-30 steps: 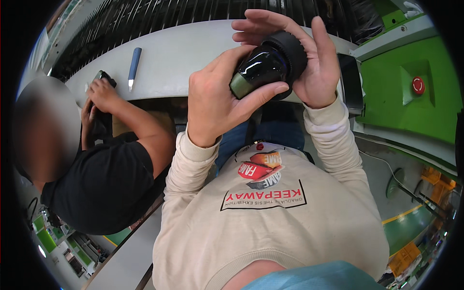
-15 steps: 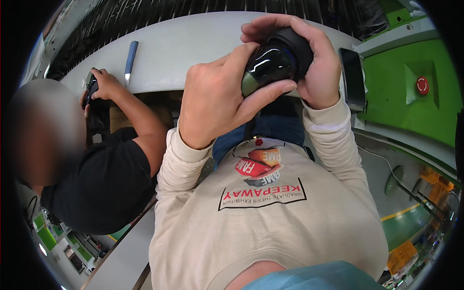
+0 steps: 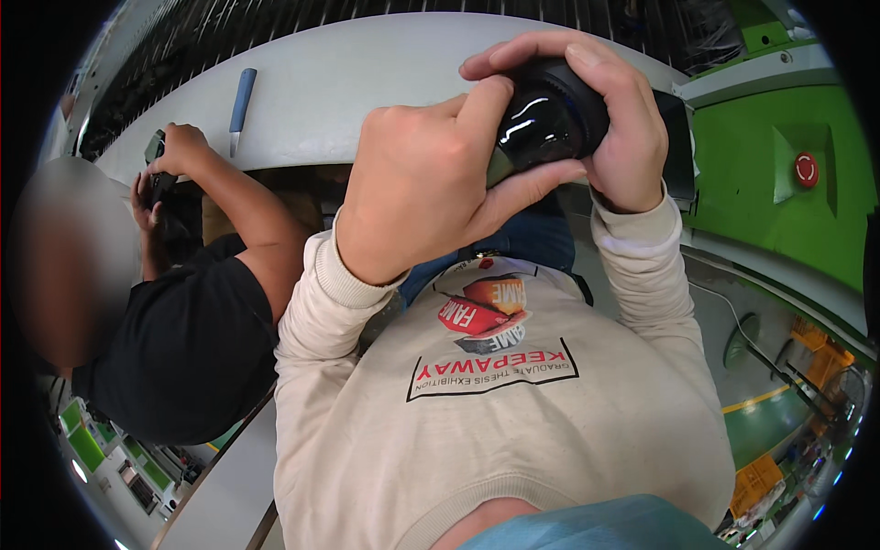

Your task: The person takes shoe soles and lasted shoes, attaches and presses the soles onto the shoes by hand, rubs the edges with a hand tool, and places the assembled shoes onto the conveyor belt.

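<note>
A glossy black cylindrical lens-like part is gripped above the grey worktop, pinched by the left hand and wrapped by the right hand; it is judged rigid, slippery, fragile, best held by its ribbed barrel

The pale table lies open ahead, bearing only a blue-handled tool. A co-worker's arm crowds the left; a green machine housing walls the right.
</note>
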Demonstrator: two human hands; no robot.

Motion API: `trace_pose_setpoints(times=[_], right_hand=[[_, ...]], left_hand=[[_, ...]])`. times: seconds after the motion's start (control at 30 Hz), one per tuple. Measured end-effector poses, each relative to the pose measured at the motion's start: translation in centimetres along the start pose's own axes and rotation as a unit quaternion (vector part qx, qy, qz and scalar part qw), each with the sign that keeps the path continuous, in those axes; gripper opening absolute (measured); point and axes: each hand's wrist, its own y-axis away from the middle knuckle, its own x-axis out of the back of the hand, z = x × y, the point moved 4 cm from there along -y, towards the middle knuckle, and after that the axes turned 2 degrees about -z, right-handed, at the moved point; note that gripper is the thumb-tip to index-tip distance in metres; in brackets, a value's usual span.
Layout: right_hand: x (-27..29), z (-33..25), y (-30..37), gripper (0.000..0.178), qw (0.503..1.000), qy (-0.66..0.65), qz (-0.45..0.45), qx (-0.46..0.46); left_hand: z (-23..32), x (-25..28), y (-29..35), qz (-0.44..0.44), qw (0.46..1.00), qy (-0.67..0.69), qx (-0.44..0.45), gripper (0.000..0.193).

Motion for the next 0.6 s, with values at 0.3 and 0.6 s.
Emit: trace_pose_setpoints(times=[0.3, 0.6], right_hand=[[0.5, 0.0, 0.8, 0.055, 0.998, 0.033, -0.043, 0.028], [0.0, 0.0, 3.2, 0.061, 0.994, 0.062, -0.070, 0.056]], left_hand=[[1.0, 0.0, 0.2, 0.005, 0.999, -0.028, -0.040, 0.063], [1.3, -1.2, 3.1, 0.071, 0.996, 0.003, -0.057, 0.073]])
